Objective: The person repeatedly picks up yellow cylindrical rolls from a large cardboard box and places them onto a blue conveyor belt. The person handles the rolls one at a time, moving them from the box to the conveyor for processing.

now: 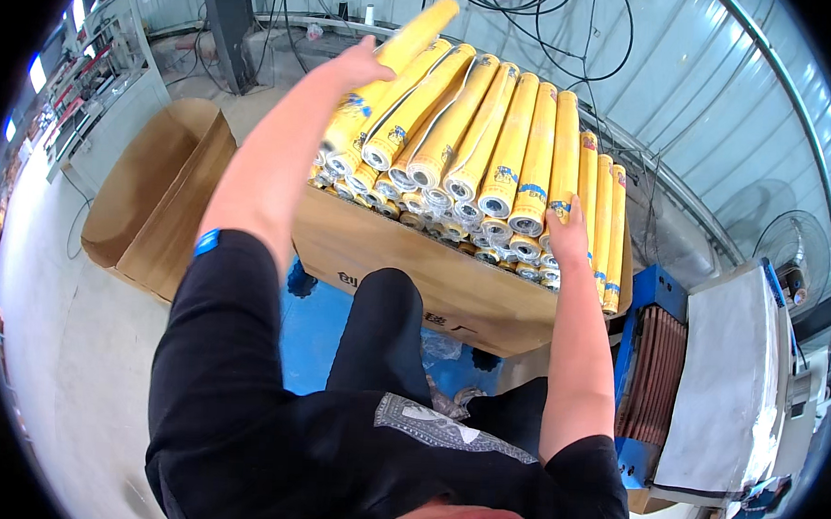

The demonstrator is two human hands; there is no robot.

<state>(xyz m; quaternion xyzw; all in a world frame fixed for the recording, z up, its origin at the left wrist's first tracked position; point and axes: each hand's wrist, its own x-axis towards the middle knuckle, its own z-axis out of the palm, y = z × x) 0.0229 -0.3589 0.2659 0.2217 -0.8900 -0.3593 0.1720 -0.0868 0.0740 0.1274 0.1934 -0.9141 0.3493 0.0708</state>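
Observation:
My left hand (360, 66) grips a yellow plastic-wrapped roll (422, 32) at the far left of a large cardboard box (424, 274). That roll lies tilted above the others, its far end sticking up past the row; its near part looks slightly blurred. My right hand (570, 234) is closed around the near end of another yellow roll (565, 145) toward the right of the row, thumb on one side and fingers on the other. Several similar rolls (482, 123) lie side by side on top, with more wrapped roll ends stacked beneath.
An open cardboard box (159, 193) stands on the floor at left. Under the full box is a blue platform (315, 334). At right are a blue-framed rack of brown slats (653, 372), a white-topped unit (721, 384) and a fan (791, 262). Black cables (538, 0) hang on the wall.

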